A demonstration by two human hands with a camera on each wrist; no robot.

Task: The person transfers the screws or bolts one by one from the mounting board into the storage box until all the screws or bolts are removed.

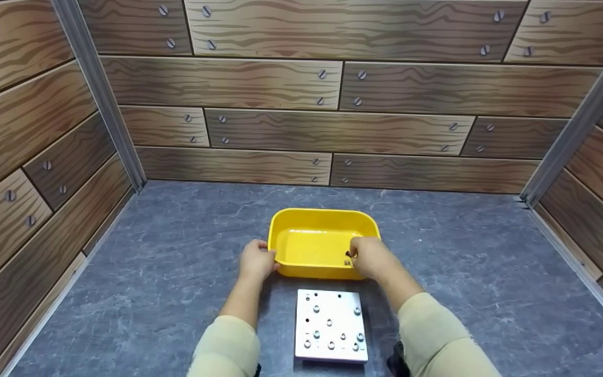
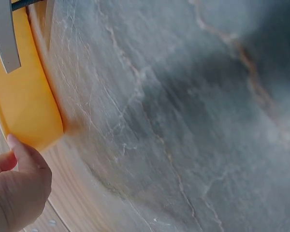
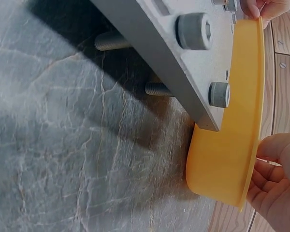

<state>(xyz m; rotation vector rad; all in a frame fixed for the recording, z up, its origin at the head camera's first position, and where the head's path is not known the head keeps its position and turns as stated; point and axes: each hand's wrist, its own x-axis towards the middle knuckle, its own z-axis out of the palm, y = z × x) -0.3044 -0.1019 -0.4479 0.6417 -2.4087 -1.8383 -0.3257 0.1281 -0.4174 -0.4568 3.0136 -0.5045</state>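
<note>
A yellow plastic bin (image 1: 312, 272) stands on the grey marbled surface. At its left end my left hand (image 1: 257, 260) pinches the rim between thumb and fingers, also seen in the left wrist view. My right hand (image 1: 373, 257) reaches over the front right corner, fingers bent down inside the bin. Close to its fingertips are a small dark piece and a small metal screw (image 1: 347, 262); whether the fingers grip either is unclear. In the right wrist view the bin wall hides those fingertips. In front of the bin is a silver metal plate (image 1: 327, 314) with several socket-head screws.
Several holes in the plate hold no screw. In the right wrist view, screw shanks (image 3: 159, 89) stick out beneath the plate. Wood-patterned walls (image 1: 333, 131) enclose the marbled surface (image 1: 191, 293) at the back and both sides.
</note>
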